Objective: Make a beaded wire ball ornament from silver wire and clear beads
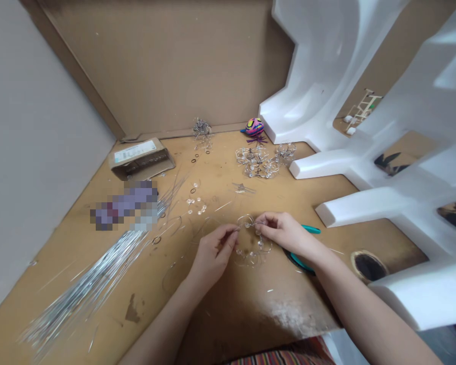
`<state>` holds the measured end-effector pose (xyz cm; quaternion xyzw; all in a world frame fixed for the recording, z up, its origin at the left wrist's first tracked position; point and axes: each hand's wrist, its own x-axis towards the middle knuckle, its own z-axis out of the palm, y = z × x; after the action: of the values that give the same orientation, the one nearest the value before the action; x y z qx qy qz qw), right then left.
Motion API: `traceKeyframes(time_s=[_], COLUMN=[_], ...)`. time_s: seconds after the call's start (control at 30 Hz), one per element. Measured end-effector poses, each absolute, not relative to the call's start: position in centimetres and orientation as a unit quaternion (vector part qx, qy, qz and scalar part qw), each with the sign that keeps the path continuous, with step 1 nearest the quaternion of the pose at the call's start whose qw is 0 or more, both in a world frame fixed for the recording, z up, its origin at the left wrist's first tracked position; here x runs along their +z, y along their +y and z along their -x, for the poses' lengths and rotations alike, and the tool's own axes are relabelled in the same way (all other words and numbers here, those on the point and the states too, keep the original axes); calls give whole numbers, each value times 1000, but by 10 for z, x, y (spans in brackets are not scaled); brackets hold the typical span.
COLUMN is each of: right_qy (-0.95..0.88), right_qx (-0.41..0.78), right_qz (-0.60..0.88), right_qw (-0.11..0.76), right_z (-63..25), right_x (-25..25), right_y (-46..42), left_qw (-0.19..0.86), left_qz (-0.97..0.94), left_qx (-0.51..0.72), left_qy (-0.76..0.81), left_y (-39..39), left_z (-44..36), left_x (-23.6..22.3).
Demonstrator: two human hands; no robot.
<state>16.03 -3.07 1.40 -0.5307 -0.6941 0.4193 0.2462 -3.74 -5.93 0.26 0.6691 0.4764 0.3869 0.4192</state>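
On this desk (220, 175), we pinch the beaded wire (260, 243) with fingers (228, 244) of left hand (215, 251) and right hand (283, 233), probably to steady it, the teal tool (310, 229) lying within reach.

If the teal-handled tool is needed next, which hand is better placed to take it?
Probably the right hand: the teal-handled tool lies close by it. The left hand is farther, across the beaded wire piece that both hands hold.
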Motion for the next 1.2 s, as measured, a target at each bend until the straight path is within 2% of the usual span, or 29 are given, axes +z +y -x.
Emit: traceKeyframes(time_s=[0.23,0.5,1.0,1.2], right_qy=[-672,-626,-606,-617], right_qx=[441,447,489,470], right_qz=[528,539,512,507], right_qw=[273,343,362,376], right_z=[-155,-143,-142,-142], right_x=[8,9,17,18], right_y=[-30,-33,-36,-38], left_qw=[394,362,383,399], left_qz=[-693,-735,-721,-711], left_qx=[383,379,398,405], left_qy=[466,429,418,413], left_y=[-60,-62,-66,-66], left_z=[38,39,38,38], left_x=[1,3,6,6])
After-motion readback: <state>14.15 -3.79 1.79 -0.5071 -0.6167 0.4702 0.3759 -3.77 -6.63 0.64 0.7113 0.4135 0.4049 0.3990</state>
